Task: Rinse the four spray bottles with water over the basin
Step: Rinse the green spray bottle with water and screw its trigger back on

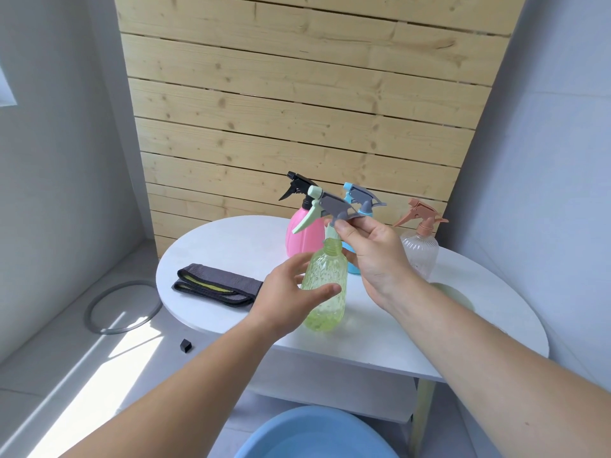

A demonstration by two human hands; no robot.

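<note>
A green clear spray bottle (325,285) stands on the white table (231,239), its threaded neck bare. My left hand (291,302) grips its body from the left. My right hand (373,256) pinches the grey and mint trigger head (327,206), lifted just above the neck and tilted, with its tube still in the bottle. Behind stand a pink bottle (302,236) with a black trigger, a blue bottle (358,206) largely hidden by my right hand, and a clear bottle (420,249) with a peach trigger. The blue basin (297,431) sits on the floor below the table's front edge.
A folded grey cloth (215,285) with a yellow inner layer lies on the table's left part. On the floor to the left lie a grey ring (122,307) and a small black cube (185,345). A wooden slat panel (297,110) backs the table.
</note>
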